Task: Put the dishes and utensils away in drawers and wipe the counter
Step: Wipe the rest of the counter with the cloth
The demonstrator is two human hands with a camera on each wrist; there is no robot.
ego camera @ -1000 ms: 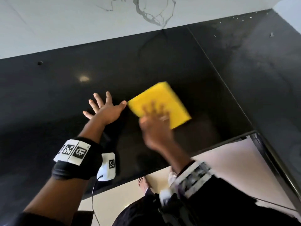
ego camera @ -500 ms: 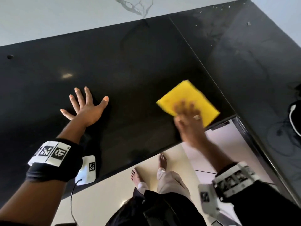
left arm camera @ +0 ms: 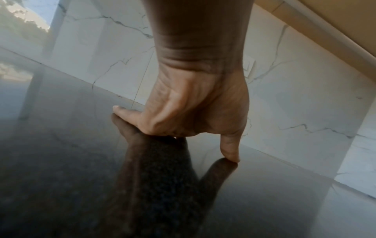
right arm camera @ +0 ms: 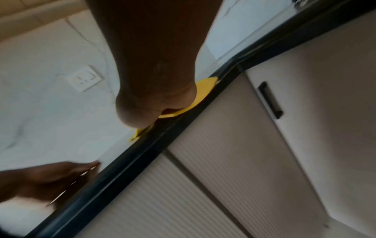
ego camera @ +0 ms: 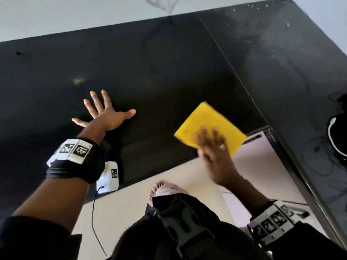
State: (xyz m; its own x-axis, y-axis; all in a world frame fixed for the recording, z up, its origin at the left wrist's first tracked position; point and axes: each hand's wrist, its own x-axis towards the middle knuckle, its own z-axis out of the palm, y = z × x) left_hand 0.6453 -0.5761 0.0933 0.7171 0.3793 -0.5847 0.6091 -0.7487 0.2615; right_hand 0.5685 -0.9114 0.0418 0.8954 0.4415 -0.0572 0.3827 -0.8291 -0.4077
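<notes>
The right hand point(ego camera: 216, 154) lay on a yellow cloth point(ego camera: 210, 126), its fingers straight and slightly fanned, pressing the cloth flat against the glossy black surface point(ego camera: 150, 72). The cloth sat at the near edge of the surface, close to the inner corner where the surface turned, and its near-right corner stuck out past the edge. In the right wrist view only thin yellow slivers of the cloth point(right arm camera: 205, 91) showed beneath the heel of the right hand point(right arm camera: 156, 99), right beside the dark rim of the surface point(right arm camera: 126, 169), with pale ribbed cabinet fronts point(right arm camera: 213, 185) and a dark handle point(right arm camera: 270, 99) below. The left hand point(ego camera: 105, 113) rested palm down on the surface, well apart from the cloth, with all 5 digits spread wide. From the left wrist view, the left hand point(left arm camera: 195, 109) touched the surface point(left arm camera: 61, 161) at its thumb and heel, mirrored in the polish, with a white marble wall point(left arm camera: 284, 96) behind.
</notes>
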